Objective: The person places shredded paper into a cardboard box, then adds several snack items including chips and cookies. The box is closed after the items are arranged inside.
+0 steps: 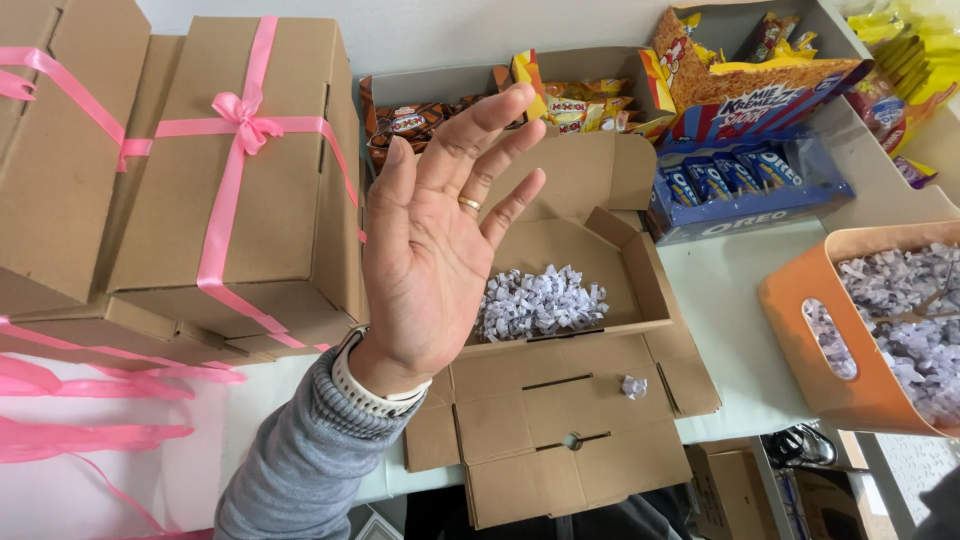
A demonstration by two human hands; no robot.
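- One hand shows in the head view: the left hand (432, 255), raised palm-up with fingers spread wide, holding nothing and touching nothing.
- Hand carries a gold ring (469, 204) on one finger; a white watch band (375, 392) sits at the wrist above a grey sleeve (300, 465).
- Right hand is out of view.
- Open cardboard box (590, 260) lies directly behind and right of the raised hand, its flaps (560, 420) folded flat toward the near edge of the table.
- Shredded white paper filler (538, 302) forms a loose heap on the box floor; one stray scrap (633, 386) rests on the near flap.
- Closed cardboard boxes tied with pink ribbon (240, 170) are stacked at the left.
- Loose pink ribbon lengths (90, 410) lie on the table at near left.
- Orange bin (835, 330) at the right holds more shredded paper.
- Snack cartons (740, 110) with packets stand along the far side, including a blue tray of biscuit packs (730, 190).
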